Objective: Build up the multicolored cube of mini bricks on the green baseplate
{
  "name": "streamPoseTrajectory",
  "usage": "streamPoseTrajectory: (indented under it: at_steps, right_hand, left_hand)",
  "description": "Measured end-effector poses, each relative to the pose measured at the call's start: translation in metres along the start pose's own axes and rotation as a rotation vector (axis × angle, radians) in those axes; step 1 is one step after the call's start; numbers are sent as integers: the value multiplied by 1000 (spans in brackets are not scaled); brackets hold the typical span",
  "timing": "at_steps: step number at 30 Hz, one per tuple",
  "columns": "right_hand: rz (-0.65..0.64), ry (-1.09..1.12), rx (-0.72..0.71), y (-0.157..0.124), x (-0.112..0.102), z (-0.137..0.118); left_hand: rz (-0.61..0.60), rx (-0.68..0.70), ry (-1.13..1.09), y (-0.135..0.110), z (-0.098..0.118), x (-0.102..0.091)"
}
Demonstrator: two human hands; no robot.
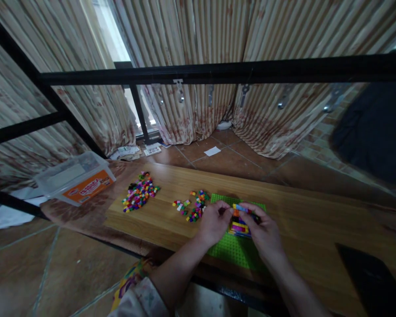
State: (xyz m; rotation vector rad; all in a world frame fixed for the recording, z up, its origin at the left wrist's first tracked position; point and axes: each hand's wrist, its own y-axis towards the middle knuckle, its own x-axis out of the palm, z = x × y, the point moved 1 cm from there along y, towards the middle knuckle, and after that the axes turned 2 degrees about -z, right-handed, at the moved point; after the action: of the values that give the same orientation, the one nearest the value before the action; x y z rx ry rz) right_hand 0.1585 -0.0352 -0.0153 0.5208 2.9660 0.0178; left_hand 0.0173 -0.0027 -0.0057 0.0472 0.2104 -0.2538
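A green studded baseplate (236, 253) lies on the wooden table, with a block of coloured toy bricks (240, 227) built up on its middle. My left hand (214, 222) is over the plate's left side, thumb and fingertips pinched at the left end of a small blue and yellow row of toy bricks (239, 207). My right hand (265, 229) closes from the other side, its thumb and fingers on the row's right end. Both hands are at the far edge of the built block and hide part of it. Whether the row touches the block, I cannot tell.
Loose toy bricks form a large pile (140, 192) on the left of the wooden table (171, 180) and a smaller one (198, 207) beside the plate. A clear plastic box (75, 176) with an orange label stands further left. A dark flat object (371, 277) lies at right.
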Motion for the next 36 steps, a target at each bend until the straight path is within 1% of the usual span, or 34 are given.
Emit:
streamPoseTrajectory:
  at_steps: [2, 4, 6, 7, 9, 11, 13, 15, 19, 22, 25, 32, 34, 36]
  right_hand:
    - [9, 39, 35, 0, -4, -1]
    - [43, 64, 65, 0, -9, -3]
    - [79, 58, 79, 0, -13, -7]
    - [91, 46, 78, 0, -15, -8]
    - [105, 27, 74, 0, -17, -10]
    - [110, 26, 80, -1, -18, -11]
    - [105, 21, 89, -3, -18, -12]
    - [95, 14, 82, -4, -18, -11]
    - [102, -3, 65, -3, -20, -11]
    - [125, -30, 78, -2, -21, -12]
    - [121, -11, 80, -2, -21, -13]
    - [111, -17, 76, 0, -22, -7]
    - [125, -50, 42, 1, -23, -8]
    - [165, -128, -64, -1, -23, -13]
  left_hand:
    - [-1, 0, 70, 2, 1, -6]
    - [6, 16, 192, 6, 2, -21]
    - [31, 26, 378, 11, 3, -43]
    - [38, 7, 493, 13, 2, -55]
    - [87, -84, 741, 16, -1, -78]
    - [86, -112, 809, 17, -5, -94]
    - [59, -118, 834, 17, -9, -102]
    - [14, -117, 865, 16, -13, -102]
    - [-61, -107, 921, 16, -15, -92]
    - [-77, -92, 942, 16, -13, -86]
    - [-106, -70, 948, 17, -13, -82]
    - [-123, -50, 942, 18, -17, -81]
    - [-121, -24, 930, 19, -16, -82]
    - [-97, 22, 900, 19, -12, -84]
